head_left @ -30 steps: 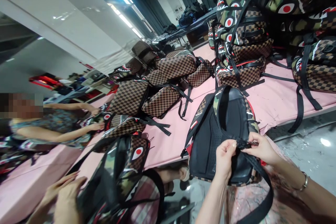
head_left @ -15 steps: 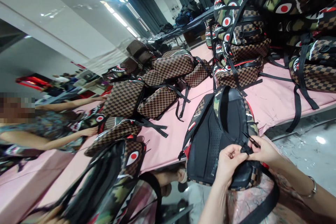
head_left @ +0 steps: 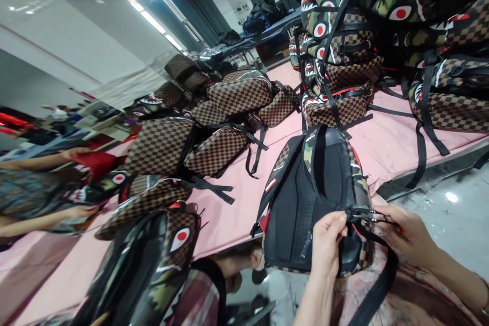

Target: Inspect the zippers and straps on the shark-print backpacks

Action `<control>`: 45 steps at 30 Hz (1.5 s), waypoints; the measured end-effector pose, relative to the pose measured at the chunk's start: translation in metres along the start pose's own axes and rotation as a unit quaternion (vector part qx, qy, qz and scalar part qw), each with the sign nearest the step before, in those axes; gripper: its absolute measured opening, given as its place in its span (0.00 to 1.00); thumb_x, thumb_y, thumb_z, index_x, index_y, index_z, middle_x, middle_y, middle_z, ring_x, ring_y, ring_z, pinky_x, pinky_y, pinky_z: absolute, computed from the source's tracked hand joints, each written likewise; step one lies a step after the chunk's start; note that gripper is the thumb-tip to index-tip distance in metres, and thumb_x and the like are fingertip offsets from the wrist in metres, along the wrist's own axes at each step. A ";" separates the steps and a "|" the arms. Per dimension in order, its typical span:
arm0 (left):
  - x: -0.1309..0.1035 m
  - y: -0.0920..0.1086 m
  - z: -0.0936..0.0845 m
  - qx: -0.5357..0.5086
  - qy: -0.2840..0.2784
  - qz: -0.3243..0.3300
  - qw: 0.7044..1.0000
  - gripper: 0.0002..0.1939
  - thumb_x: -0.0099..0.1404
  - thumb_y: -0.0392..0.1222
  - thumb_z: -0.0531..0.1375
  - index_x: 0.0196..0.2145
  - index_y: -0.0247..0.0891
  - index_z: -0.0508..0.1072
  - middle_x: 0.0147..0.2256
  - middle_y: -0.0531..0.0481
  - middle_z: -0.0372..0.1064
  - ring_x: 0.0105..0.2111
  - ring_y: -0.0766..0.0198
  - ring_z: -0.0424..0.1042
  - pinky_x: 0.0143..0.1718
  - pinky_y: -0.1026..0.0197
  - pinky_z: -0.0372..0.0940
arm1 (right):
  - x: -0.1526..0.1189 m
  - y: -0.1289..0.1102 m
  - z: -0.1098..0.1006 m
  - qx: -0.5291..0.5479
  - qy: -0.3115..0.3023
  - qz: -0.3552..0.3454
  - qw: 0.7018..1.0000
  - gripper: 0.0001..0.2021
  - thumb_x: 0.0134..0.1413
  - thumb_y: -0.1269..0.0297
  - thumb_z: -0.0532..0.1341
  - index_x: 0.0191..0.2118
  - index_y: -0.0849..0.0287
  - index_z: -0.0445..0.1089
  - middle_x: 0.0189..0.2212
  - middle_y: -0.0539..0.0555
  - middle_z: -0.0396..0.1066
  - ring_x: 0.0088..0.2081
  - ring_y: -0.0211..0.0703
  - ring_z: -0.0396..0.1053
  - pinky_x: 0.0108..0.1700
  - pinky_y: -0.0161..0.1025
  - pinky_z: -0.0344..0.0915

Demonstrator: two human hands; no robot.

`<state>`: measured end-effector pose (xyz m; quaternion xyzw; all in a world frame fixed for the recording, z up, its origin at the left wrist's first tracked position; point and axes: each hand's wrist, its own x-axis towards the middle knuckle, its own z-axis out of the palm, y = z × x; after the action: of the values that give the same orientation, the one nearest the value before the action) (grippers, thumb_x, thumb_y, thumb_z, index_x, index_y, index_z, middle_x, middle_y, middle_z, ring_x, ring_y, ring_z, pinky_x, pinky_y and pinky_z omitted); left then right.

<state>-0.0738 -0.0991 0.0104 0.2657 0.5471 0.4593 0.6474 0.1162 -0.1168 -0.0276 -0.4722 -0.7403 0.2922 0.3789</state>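
A black-backed backpack (head_left: 292,232) with checkered and camouflage sides leans against the pink table edge in front of me. My left hand (head_left: 327,243) is closed in a pinch on its black shoulder strap (head_left: 353,215), over the lower right of the back panel. In my right hand (head_left: 408,230) is a small dark pair of thread snips (head_left: 378,217), its blades pointing left and meeting the strap close to my left fingertips. Whether the blades touch a thread cannot be made out. A loose length of black webbing (head_left: 376,290) hangs down below my right hand.
Stacked shark-print backpacks (head_left: 344,69) stand on the pink table (head_left: 275,155) ahead and to the right. More checkered backpacks (head_left: 162,145) lie to the left. A co-worker's arm (head_left: 46,221) reaches in at far left, and another backpack (head_left: 153,260) stands at lower left.
The snips have swung from pointing up and left to lying level against the strap. My right hand has shifted outward to the right. The view has turned slightly right.
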 end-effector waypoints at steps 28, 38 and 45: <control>0.000 -0.007 0.001 0.053 0.015 0.045 0.997 0.20 0.48 0.55 0.64 0.19 0.34 0.65 0.15 0.59 0.50 0.18 0.74 0.49 0.22 0.67 0.46 | 0.017 -0.005 -0.007 0.079 0.017 0.036 0.996 0.08 0.57 0.63 0.53 0.39 0.55 0.68 0.34 0.52 0.72 0.35 0.41 0.69 0.36 0.34 0.64; -0.005 -0.015 -0.001 0.125 0.011 0.078 0.989 0.14 0.47 0.47 0.66 0.23 0.33 0.71 0.19 0.56 0.59 0.21 0.72 0.55 0.24 0.68 0.51 | 0.008 -0.005 0.011 0.111 0.064 0.146 0.981 0.11 0.55 0.61 0.53 0.44 0.55 0.65 0.38 0.53 0.70 0.40 0.43 0.68 0.41 0.37 0.65; -0.002 -0.016 -0.007 0.080 -0.023 0.091 0.992 0.09 0.49 0.43 0.66 0.26 0.33 0.76 0.25 0.53 0.64 0.27 0.69 0.61 0.31 0.67 0.56 | 0.003 -0.014 0.006 0.142 0.028 0.136 0.980 0.11 0.58 0.61 0.52 0.38 0.57 0.69 0.33 0.53 0.72 0.35 0.41 0.69 0.36 0.34 0.65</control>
<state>-0.0755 -0.1091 -0.0034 0.3755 0.5410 0.4647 0.5920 0.1038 -0.1195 -0.0191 -0.5181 -0.6092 0.4300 0.4190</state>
